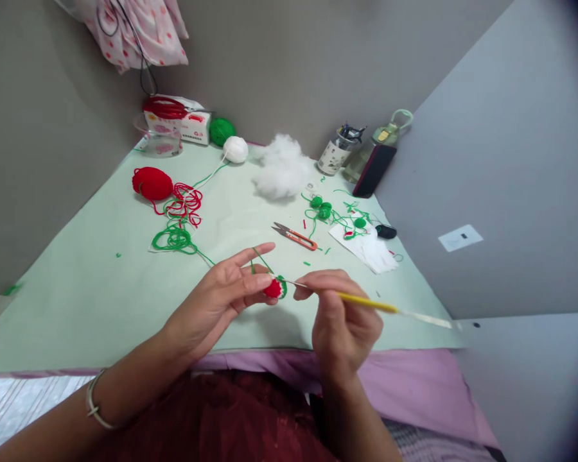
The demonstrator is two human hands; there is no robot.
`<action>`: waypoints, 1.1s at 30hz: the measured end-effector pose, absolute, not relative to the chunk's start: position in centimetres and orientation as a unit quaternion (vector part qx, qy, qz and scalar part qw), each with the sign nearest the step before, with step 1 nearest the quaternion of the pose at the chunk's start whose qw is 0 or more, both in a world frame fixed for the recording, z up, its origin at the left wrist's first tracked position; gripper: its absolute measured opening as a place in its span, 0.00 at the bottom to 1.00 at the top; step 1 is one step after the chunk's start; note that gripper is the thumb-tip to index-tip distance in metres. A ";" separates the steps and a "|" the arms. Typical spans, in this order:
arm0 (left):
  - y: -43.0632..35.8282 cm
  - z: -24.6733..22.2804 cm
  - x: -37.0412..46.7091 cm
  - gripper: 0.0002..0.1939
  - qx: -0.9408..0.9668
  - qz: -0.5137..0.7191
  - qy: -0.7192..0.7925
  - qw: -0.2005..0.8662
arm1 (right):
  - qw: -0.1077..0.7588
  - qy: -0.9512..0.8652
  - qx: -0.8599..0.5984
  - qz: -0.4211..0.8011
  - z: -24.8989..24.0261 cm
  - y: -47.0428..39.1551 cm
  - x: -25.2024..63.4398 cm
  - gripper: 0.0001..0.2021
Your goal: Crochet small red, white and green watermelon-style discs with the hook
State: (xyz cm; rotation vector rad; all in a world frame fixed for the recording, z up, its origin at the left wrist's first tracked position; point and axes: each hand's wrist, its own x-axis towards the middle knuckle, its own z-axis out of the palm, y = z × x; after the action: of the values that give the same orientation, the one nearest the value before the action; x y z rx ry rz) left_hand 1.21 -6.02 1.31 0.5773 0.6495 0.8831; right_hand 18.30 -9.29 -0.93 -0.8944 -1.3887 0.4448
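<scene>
Left hand: forearm enters from lower left, a bangle at the wrist; palm turned up, index finger stretched out, thumb and middle fingers pinched on a small red crochet piece with a green edge, held above the near edge of the surface.
Right hand: comes up from below, fingers curled and clenched around a yellow-handled crochet hook; its metal tip touches the crochet piece.
Green yarn: a strand runs from the left hand back to a loose tangle on the surface.
Mid-surface: orange thread snips; small green crocheted pieces; white cloth.
Farther: red yarn ball, white stuffing, white yarn ball, green yarn ball.
Far edge: a box, a jar, a bottle.
</scene>
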 end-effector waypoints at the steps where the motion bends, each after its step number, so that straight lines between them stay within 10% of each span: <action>1: -6.0 1.4 1.2 0.35 0.282 0.420 0.307 0.806 | 0.669 -0.587 -0.389 0.237 -0.7 -9.1 18.3 0.11; 12: -6.7 0.5 2.1 0.29 0.294 0.436 0.283 0.802 | 0.573 -0.690 -0.441 0.032 -1.8 -10.1 17.4 0.18; 19: -6.2 0.8 1.8 0.23 0.297 0.441 0.304 0.791 | 0.677 -0.538 -0.394 0.311 -0.6 -9.2 17.7 0.10; 33: -6.7 1.0 1.4 0.17 0.360 0.441 0.340 0.748 | 0.671 -0.491 -0.366 0.418 -0.6 -8.6 18.3 0.10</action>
State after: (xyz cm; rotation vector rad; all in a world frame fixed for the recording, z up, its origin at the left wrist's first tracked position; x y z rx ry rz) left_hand 1.37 -6.69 0.99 0.7879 0.7437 0.9654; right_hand 18.25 -8.64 -0.59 -0.8251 -1.1053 0.9422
